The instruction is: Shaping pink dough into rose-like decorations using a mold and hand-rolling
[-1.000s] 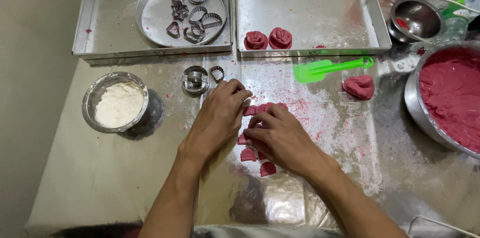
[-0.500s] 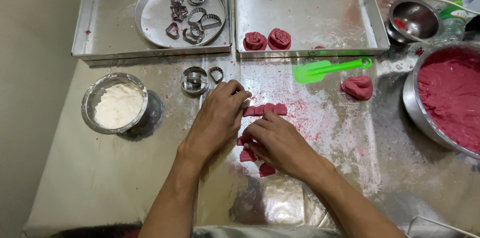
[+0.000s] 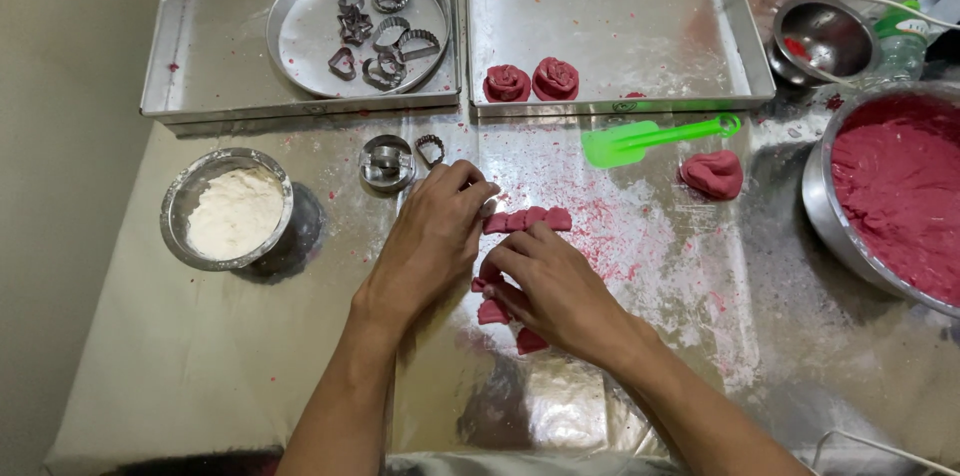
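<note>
My left hand (image 3: 432,236) rests on the foil-covered table with its fingertips at the left end of a short row of red dough pieces (image 3: 528,219). My right hand (image 3: 552,288) lies just below that row, fingers curled over more small red dough pieces (image 3: 492,312) that peek out at its left and lower edge. Whether either hand pinches a piece is hidden by the fingers. Two red dough roses (image 3: 531,81) sit at the front of the right metal tray (image 3: 600,6).
A round plate of several metal cutters (image 3: 358,24) sits in the left tray. Two cutters (image 3: 388,162) lie near my left hand. A flour bowl (image 3: 228,210) stands left. A green spatula (image 3: 655,136), a dough lump (image 3: 712,174) and a big bowl of red dough (image 3: 895,186) are right.
Both hands have shifted slightly; the row of dough pieces above my right hand shows more clearly now. Everything else stays put.
</note>
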